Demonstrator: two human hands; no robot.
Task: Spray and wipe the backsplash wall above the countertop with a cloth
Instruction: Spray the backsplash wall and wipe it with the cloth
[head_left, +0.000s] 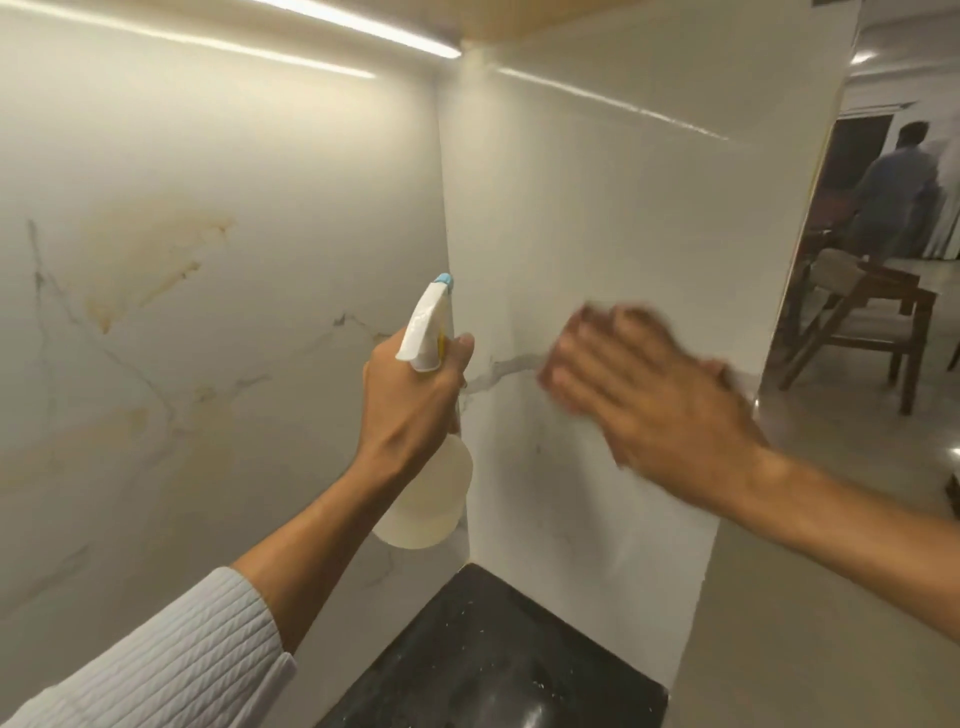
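My left hand (410, 395) grips the neck of a translucent spray bottle (431, 499) with a white trigger head and a blue nozzle tip, held upright near the corner. The marble backsplash wall (208, 260) on the left has yellowish stains and grey veins. My right hand (649, 395), blurred by motion, lies flat against the white side panel (597, 208) to the right of the corner. It presses on a white cloth (736, 383); only a small edge shows beside the thumb. The black speckled countertop (493, 649) lies below.
A bright light strip (363, 26) runs under the cabinet overhead. Past the side panel's right edge, a wooden chair (872, 322) stands on a pale floor. A person (898, 182) stands farther back in that room.
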